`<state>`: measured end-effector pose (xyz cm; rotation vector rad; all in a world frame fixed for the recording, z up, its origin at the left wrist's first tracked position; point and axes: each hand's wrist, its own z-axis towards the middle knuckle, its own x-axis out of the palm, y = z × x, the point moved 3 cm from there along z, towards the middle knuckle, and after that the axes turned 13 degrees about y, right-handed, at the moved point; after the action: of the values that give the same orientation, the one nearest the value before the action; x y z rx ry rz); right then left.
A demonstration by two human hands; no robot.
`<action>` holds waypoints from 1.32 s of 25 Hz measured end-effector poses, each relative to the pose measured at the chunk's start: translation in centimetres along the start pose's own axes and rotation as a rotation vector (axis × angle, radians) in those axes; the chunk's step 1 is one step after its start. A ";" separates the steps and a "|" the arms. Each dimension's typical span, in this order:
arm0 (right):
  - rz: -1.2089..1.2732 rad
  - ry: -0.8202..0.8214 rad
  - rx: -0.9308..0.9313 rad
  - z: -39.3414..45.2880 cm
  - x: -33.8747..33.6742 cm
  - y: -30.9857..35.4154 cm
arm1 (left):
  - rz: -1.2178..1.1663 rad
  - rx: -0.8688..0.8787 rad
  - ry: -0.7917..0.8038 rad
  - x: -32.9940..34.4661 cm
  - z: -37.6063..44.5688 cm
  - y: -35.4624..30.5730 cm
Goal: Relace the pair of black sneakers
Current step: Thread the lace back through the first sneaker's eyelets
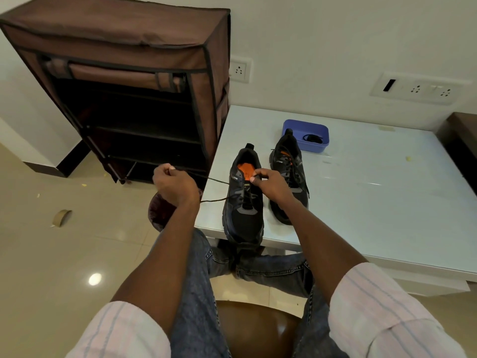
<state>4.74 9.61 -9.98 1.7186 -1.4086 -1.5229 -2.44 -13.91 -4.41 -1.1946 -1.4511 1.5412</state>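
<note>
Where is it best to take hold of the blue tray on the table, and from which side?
Grip the blue tray by its near long wall, coming from above on the person's side. The rim is open and raised; the far shoe blocks its left end, and a dark lace lies inside.

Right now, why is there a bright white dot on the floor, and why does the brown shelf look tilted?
Head view: the white spot is glare, probably a ceiling light mirrored in the shiny floor tiles. Head view: the wide-angle lens bends the edges, so the brown fabric shelf leans. Head view: the glossy table shows streaky reflections too.
</note>
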 end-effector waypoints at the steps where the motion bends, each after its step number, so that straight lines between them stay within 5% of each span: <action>1: -0.007 0.001 0.002 0.0 0.0 0.1 | 0.077 0.006 0.053 0.0 -0.1 -0.1; 5: -0.027 0.008 0.002 0.1 0.3 0.0 | 0.448 0.203 0.813 4.3 -2.7 1.8; 7: -0.036 0.006 0.000 -0.1 0.2 0.2 | 0.573 0.170 1.032 5.6 -3.6 2.9; 9: -0.034 -0.001 0.001 -0.3 0.1 0.4 | 0.633 0.185 1.026 5.8 -3.8 3.0; 12: -0.042 -0.015 -0.017 -0.4 0.3 0.6 | 0.617 0.243 0.766 4.5 -3.3 1.4; 17: -0.067 -0.041 -0.007 -0.5 0.5 0.8 | 0.345 -0.065 0.292 1.6 -1.4 0.2; 21: -0.084 -0.043 -0.001 -0.5 0.7 1.0 | 0.264 -0.207 0.179 0.8 -1.1 0.0; 27: -0.063 -0.065 -0.017 -0.5 0.3 0.4 | 0.518 -0.073 0.370 1.1 -1.5 0.2; 33: -0.130 -0.060 -0.030 -0.9 1.1 1.0 | 0.938 0.192 1.067 3.7 -4.1 2.4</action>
<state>5.06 7.97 -9.40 1.7910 -1.3178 -1.6687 0.40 -9.42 -7.14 -2.2277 -0.0043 1.1080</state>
